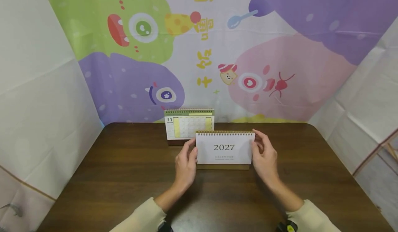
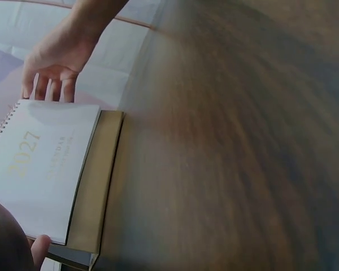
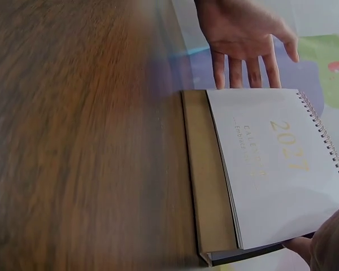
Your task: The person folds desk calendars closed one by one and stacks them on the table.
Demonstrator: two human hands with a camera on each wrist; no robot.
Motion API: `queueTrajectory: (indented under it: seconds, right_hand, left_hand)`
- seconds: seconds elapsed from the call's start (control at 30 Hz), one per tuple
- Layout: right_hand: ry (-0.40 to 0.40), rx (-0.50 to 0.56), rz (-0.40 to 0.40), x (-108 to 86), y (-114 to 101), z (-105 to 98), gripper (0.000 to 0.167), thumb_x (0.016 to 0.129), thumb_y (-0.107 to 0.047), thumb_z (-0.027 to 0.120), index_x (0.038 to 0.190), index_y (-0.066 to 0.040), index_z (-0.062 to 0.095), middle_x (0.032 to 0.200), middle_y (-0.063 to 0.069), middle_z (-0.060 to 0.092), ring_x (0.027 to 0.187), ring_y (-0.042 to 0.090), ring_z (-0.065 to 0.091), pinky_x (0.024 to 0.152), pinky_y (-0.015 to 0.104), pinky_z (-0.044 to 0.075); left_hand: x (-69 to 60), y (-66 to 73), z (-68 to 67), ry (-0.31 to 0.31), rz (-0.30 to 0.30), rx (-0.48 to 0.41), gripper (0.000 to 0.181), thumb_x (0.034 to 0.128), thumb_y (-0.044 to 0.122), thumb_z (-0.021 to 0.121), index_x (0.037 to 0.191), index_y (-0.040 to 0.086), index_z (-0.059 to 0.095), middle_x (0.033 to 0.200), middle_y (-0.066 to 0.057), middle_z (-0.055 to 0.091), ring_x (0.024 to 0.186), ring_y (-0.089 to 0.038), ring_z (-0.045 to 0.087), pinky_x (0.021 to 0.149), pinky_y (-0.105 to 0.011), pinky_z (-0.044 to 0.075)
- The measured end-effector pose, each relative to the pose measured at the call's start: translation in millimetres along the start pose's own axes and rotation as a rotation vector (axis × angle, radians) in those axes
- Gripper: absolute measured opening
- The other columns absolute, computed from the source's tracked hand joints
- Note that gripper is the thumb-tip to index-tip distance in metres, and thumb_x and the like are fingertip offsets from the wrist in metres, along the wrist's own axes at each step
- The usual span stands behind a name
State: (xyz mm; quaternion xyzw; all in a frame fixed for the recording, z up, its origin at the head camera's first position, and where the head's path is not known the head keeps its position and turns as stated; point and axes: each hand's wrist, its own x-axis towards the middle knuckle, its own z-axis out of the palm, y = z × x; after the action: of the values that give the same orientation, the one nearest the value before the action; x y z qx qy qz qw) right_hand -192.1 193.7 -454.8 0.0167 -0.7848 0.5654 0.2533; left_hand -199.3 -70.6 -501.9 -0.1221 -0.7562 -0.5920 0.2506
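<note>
A white spiral-bound desk calendar (image 1: pixel 224 148) marked 2027 stands on the table, facing me on its tan base (image 2: pixel 96 186). My left hand (image 1: pixel 186 163) is at its left edge; in the right wrist view this hand (image 3: pixel 243 34) shows fairly straight fingers reaching that edge, the thumb apart from it. At the opposite edge is my right hand (image 1: pixel 265 157), its index finger near the top corner. In the left wrist view the right hand's fingers (image 2: pixel 55 90) look extended, their tips partly hidden at the calendar's edge.
Behind and to the left stands a second desk calendar (image 1: pixel 189 125) with a green top and a page numbered 11, partly covered by the white one. The dark wooden table (image 1: pixel 124 187) has a cartoon-printed cloth (image 1: pixel 192 97) behind it and white sheets (image 1: pixel 40 80) at its sides.
</note>
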Motion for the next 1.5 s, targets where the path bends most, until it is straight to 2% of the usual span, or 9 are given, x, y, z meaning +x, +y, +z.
queueTrajectory:
  seconds: [0.17, 0.37, 0.5, 0.73, 0.97, 1.1, 1.27, 1.4, 1.5]
  right_hand:
    - [-0.011, 0.006, -0.011, -2.0, -2, 6, 0.042, 0.11, 0.002, 0.063, 0.152, -0.004, 0.067, 0.138, 0.024, 0.076, 0.111, -0.011, 0.067, 0.093, 0.001, 0.051]
    - [-0.046, 0.015, -0.021, -4.4, -3, 10, 0.042, 0.111, 0.003, 0.062, 0.152, -0.002, 0.065, 0.143, 0.026, 0.075, 0.128, 0.033, 0.075, 0.094, 0.0, 0.051]
    - [-0.08, 0.019, -0.022, -5.3, -5, 13, 0.043, 0.111, 0.002, 0.062, 0.154, -0.001, 0.063, 0.145, 0.027, 0.073, 0.133, 0.043, 0.073, 0.092, 0.0, 0.051]
    - [-0.1, 0.036, -0.015, -6.0, -5, 14, 0.045, 0.111, 0.003, 0.061, 0.156, -0.001, 0.062, 0.147, 0.027, 0.072, 0.135, 0.043, 0.072, 0.09, 0.001, 0.053]
    - [-0.13, 0.03, -0.015, -3.7, -2, 9, 0.045, 0.111, 0.002, 0.062, 0.156, -0.003, 0.062, 0.148, 0.028, 0.073, 0.136, 0.04, 0.071, 0.094, 0.001, 0.053]
    - [-0.153, 0.031, -0.031, 0.8, -2, 5, 0.043, 0.112, 0.0, 0.063, 0.155, -0.002, 0.062, 0.15, 0.027, 0.072, 0.133, 0.011, 0.072, 0.099, 0.002, 0.053]
    - [-0.166, 0.051, -0.069, 9.1, 1, -1, 0.044, 0.112, 0.0, 0.062, 0.157, -0.001, 0.06, 0.154, 0.026, 0.07, 0.127, -0.018, 0.061, 0.104, 0.002, 0.05]
    - [-0.171, 0.074, -0.099, 14.6, 6, -2, 0.045, 0.112, 0.001, 0.062, 0.157, -0.001, 0.059, 0.152, 0.028, 0.069, 0.131, -0.012, 0.064, 0.108, 0.003, 0.05]
    - [-0.176, 0.099, -0.105, 16.2, 9, -2, 0.044, 0.111, 0.002, 0.062, 0.156, 0.001, 0.059, 0.15, 0.031, 0.069, 0.131, -0.008, 0.067, 0.108, 0.004, 0.051]
  left_hand:
    - [-0.8, 2.3, -6.8, 0.013, -0.012, 0.01, 0.037, 0.115, 0.021, 0.058, 0.145, 0.003, 0.07, 0.111, -0.018, 0.077, 0.079, -0.012, 0.069, 0.067, -0.024, 0.06]
    - [-1.4, 6.6, -15.2, 0.027, -0.023, 0.017, 0.037, 0.1144, 0.02, 0.058, 0.144, 0.003, 0.07, 0.123, -0.023, 0.079, 0.084, -0.011, 0.071, 0.068, -0.024, 0.062]
    - [-3.3, 14.9, -20.9, 0.029, -0.057, 0.056, 0.036, 0.1133, 0.016, 0.058, 0.144, 0.002, 0.07, 0.131, -0.026, 0.079, 0.088, -0.013, 0.074, 0.068, -0.025, 0.064]
    - [-3.6, 20.6, -25.2, 0.009, -0.123, 0.086, 0.037, 0.1123, 0.011, 0.06, 0.148, 0.004, 0.069, 0.136, -0.022, 0.079, 0.083, -0.02, 0.075, 0.071, -0.023, 0.061]
    - [-2.0, -3.6, -26.1, 0.016, 0.057, 0.079, 0.043, 0.1094, 0.013, 0.064, 0.152, 0.011, 0.065, 0.139, -0.02, 0.076, 0.073, -0.009, 0.069, 0.064, -0.023, 0.054]
    - [2.7, -8.1, -33.3, 0.011, 0.08, 0.104, 0.043, 0.1091, 0.014, 0.066, 0.152, 0.012, 0.065, 0.141, -0.019, 0.076, 0.087, -0.015, 0.078, 0.079, -0.029, 0.064]
    - [16.4, 11.3, -46.1, -0.045, -0.039, 0.065, 0.042, 0.1096, 0.006, 0.066, 0.151, 0.001, 0.064, 0.144, -0.022, 0.075, 0.107, -0.038, 0.082, 0.097, -0.033, 0.068]
    - [26.0, 12.0, -52.7, -0.106, -0.074, 0.021, 0.041, 0.1095, 0.003, 0.068, 0.15, 0.0, 0.063, 0.142, -0.022, 0.077, 0.11, -0.042, 0.082, 0.096, -0.019, 0.062]
    - [29.4, 11.5, -54.7, -0.136, -0.07, 0.02, 0.039, 0.1087, 0.003, 0.069, 0.147, 0.002, 0.066, 0.141, -0.021, 0.077, 0.111, -0.041, 0.081, 0.095, -0.02, 0.063]
